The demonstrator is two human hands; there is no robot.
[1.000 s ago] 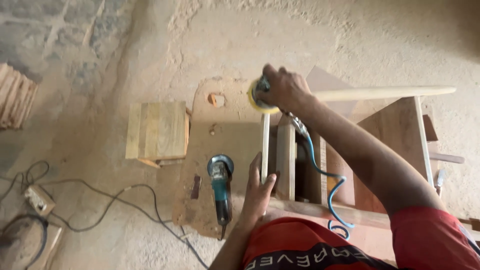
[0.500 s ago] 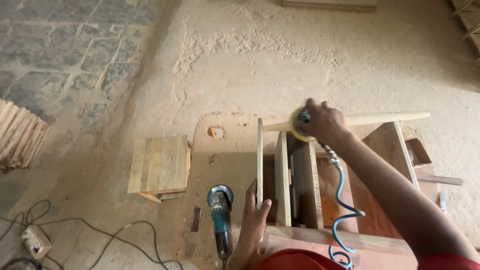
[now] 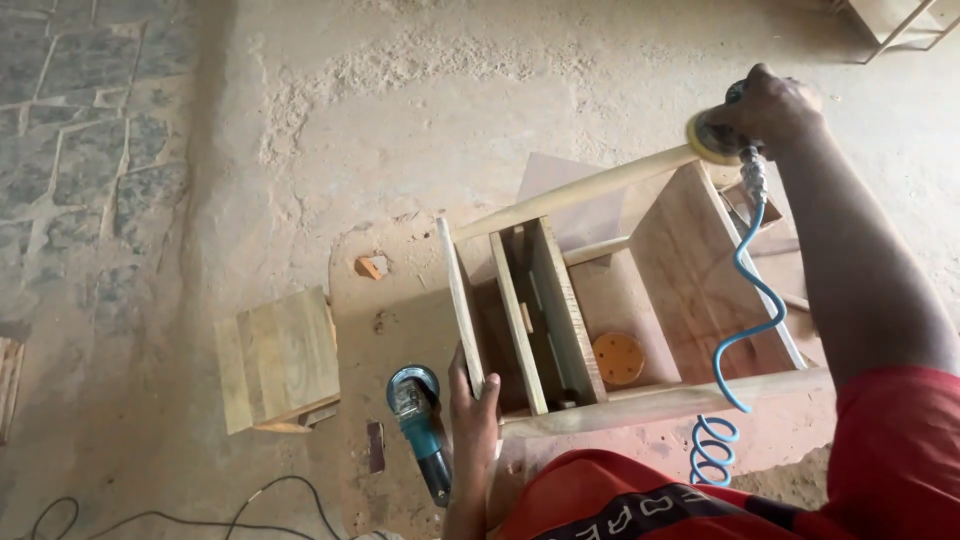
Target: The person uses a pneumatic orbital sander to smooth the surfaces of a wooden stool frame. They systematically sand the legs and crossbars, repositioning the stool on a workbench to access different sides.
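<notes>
A pale wooden frame of boards and round rails (image 3: 560, 310) lies on its side in front of me. My left hand (image 3: 470, 395) grips the near end of its leftmost upright board. My right hand (image 3: 765, 105) holds a small pneumatic sander (image 3: 715, 138) with a yellow pad, pressed on the far right end of the top round rail. A blue coiled air hose (image 3: 745, 300) hangs from the sander down to my lap.
A teal angle grinder (image 3: 420, 420) lies on the floor by my left hand. A small wooden block stool (image 3: 278, 358) stands to the left. An orange sanding disc (image 3: 618, 358) lies inside the frame. Black cables (image 3: 190, 505) run along the dusty floor.
My right hand has slid the sander to the right along the top rail, from its left end to its far right end. My left hand stays on the board.
</notes>
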